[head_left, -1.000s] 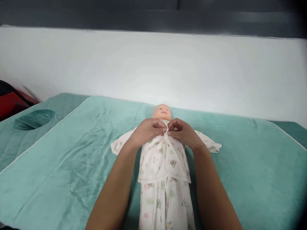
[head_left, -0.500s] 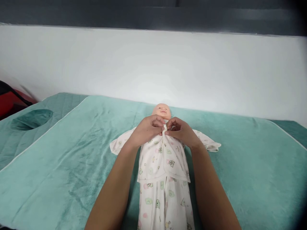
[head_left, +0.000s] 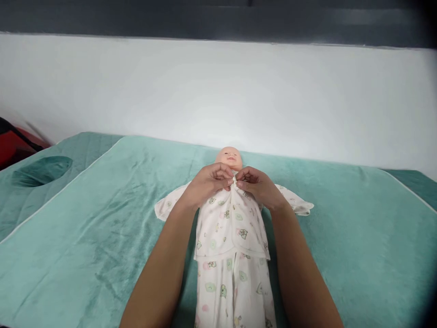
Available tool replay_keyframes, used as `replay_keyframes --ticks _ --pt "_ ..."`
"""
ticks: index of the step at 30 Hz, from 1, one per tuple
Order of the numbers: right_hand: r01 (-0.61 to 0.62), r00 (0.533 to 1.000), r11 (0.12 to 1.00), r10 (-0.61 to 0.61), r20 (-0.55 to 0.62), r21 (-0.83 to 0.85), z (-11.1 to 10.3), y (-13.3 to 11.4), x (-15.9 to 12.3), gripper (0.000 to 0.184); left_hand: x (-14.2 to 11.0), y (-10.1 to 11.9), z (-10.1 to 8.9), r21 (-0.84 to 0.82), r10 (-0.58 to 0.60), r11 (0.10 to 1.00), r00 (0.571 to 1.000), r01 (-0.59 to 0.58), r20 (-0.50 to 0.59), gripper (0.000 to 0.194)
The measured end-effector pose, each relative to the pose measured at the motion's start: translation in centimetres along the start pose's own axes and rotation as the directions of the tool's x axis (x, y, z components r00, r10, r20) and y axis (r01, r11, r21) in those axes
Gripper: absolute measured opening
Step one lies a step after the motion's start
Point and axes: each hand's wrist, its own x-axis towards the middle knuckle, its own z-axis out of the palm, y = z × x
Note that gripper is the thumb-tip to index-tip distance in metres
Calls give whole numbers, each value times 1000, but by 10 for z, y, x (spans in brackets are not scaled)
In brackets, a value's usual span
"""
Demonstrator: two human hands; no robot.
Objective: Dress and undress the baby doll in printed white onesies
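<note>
A baby doll (head_left: 229,156) lies on its back, head toward the wall. It wears a white printed shirt (head_left: 218,232) with its sleeves spread out to the sides, and matching trousers (head_left: 218,291). Over the doll's upper chest, my left hand (head_left: 211,184) pinches the shirt's front edge near the collar. Facing it, my right hand (head_left: 257,184) pinches the other side of the same front opening. The fingertips of both hands almost meet there. Whatever fastener lies between them is too small to make out.
A teal cover (head_left: 112,228) spreads over the padded bed, which has a round face hole (head_left: 43,171) at the left. Behind the bed stands a white wall (head_left: 218,91) with a dark band above. A red and black object (head_left: 15,141) sits at the far left.
My right thumb and fingers have closed in on the shirt's front edge, and the fingertips of both hands have drawn closer together. The doll lies as before; the view has shifted slightly.
</note>
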Motion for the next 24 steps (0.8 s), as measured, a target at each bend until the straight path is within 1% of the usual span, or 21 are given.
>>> replay_keyframes --ticks 3,6,9,11,13,14,15,18,20,21,22,24 --pt "1 1000 1000 -1 -7 5 -1 1 1 23 1 1 -1 29 -11 1000 1000 11 -10 20" --pt "-12 999 1000 10 -41 -26 1 2 2 26 0 1 0 59 -4 998 1000 5 -21 21" --pt "-35 994 989 20 -105 -146 6 -3 -2 28 -7 -4 4 66 14 998 998 -10 -62 22" --pt "-49 986 954 -1 -165 -294 13 -12 -10 29 -17 -10 7 82 50 996 989 -39 -136 22" --pt "-74 980 869 -28 -198 -489 24 -24 -25 33 -30 -16 9 135 109 988 971 -81 -214 21" --pt "-96 980 804 -27 -197 -586 31 -31 -33 36 -36 -18 9 172 134 980 965 -95 -227 21" --pt "-121 982 730 -13 -191 -672 39 -38 -42 39 -42 -19 9 207 146 973 967 -102 -210 21" --pt "-187 981 511 52 -186 -839 64 -54 -67 42 -55 -14 8 309 116 947 992 -94 -53 22" --pt "-209 978 403 71 -198 -891 77 -57 -77 34 -60 -8 7 389 102 915 994 -105 28 22" --pt "-219 976 370 75 -206 -903 81 -57 -79 28 -61 -5 8 430 105 895 993 -117 54 22" --pt "-229 973 354 81 -214 -907 83 -56 -80 23 -61 -2 8 467 110 874 991 -133 77 23" --pt "-249 969 367 94 -230 -896 80 -54 -80 17 -62 2 10 521 116 838 986 -163 122 22"
